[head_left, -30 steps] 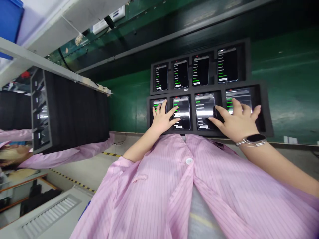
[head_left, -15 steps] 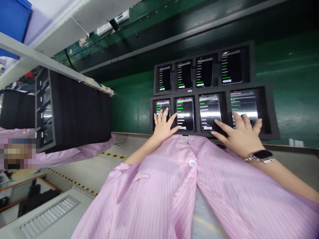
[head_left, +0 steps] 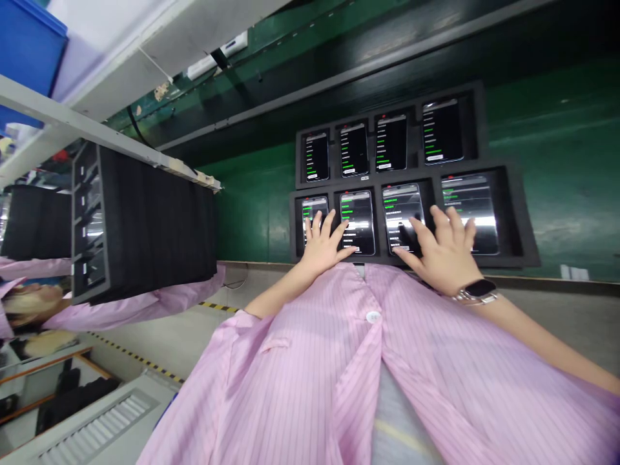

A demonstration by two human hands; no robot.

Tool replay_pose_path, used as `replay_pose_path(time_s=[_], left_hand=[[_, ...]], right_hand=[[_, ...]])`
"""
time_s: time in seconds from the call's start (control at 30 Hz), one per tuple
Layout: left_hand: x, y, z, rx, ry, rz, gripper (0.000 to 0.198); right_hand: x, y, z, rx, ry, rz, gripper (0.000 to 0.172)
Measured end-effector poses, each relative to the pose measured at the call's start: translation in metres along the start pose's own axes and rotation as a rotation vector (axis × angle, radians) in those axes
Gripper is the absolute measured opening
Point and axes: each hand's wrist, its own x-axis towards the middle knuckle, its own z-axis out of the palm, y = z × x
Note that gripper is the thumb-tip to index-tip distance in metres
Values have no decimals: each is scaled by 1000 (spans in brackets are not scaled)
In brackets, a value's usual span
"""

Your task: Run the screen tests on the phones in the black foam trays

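Note:
Two black foam trays sit on the green bench, each holding a row of lit phones. My left hand (head_left: 325,243) lies spread over the near tray (head_left: 518,226), fingers on the leftmost phone (head_left: 312,208) and thumb reaching the second phone (head_left: 357,219). My right hand (head_left: 442,253), with a watch on the wrist, is spread flat between the third phone (head_left: 401,210) and the fourth phone (head_left: 471,200), fingertips touching the third screen's lower part. Neither hand holds anything. The far tray (head_left: 479,123) has its phones untouched.
A tall stack of black foam trays (head_left: 145,226) stands to the left on the bench. A person's pink sleeve (head_left: 145,300) reaches in below that stack. A blue bin (head_left: 24,51) sits on the shelf at upper left. My pink striped coat fills the foreground.
My right hand has slid left from the fourth phone toward the third one. My left hand stays on the leftmost phones with small finger shifts.

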Motion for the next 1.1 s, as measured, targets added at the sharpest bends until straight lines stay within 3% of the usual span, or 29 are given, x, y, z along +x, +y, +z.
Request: replay_pose_path(time_s=[0.23, 0.67, 0.87, 1.1], left_hand=[[-1, -1, 3, -2, 39, 0, 67], [-2, -3, 8, -4, 103, 25, 60], [-1, -3, 12, -22, 129, 33, 55], [-16, -18, 19, -105, 225, -46, 56]], right_hand=[[16, -3, 27, 46, 80, -42, 74], [22, -9, 27, 23, 68, 26, 81], [25, -8, 32, 20, 72, 39, 74], [2, 15, 24, 36, 101, 28, 75]])
